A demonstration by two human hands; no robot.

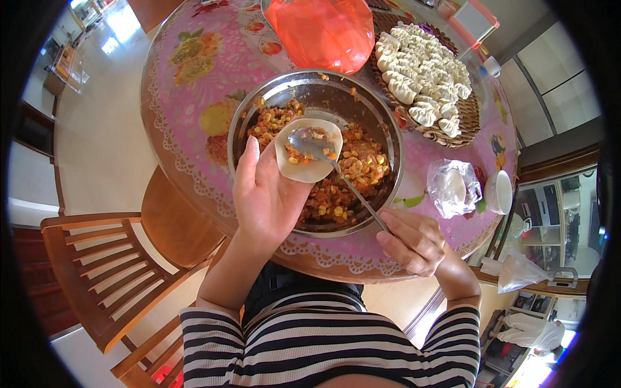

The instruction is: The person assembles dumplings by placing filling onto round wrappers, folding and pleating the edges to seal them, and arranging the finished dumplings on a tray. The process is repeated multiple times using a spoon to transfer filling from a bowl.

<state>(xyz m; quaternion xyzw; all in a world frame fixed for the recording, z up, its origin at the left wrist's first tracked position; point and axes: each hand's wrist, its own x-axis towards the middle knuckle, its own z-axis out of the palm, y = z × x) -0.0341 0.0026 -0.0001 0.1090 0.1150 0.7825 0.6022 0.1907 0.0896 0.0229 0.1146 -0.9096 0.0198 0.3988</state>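
On the fingers of my left hand [269, 194] lies a round dumpling wrapper [303, 173], above the near left part of a metal bowl [395, 194]. My right hand [412, 242] grips the handle of a metal spoon [310, 144], whose bowl rests over the wrapper with bits of filling on and under it. Orange minced filling with corn kernels [364, 165] fills much of the metal bowl. Beyond it to the right, many pleated dumplings [422, 72] sit on a woven tray [461, 138].
A red plastic bag [322, 34] touches the bowl's far side. At the right stand a clear plastic bag with pale contents [453, 186] and a white cup [498, 192]. Wooden chairs [97, 271] are at the left; a person [531, 332] is in the lower right background.
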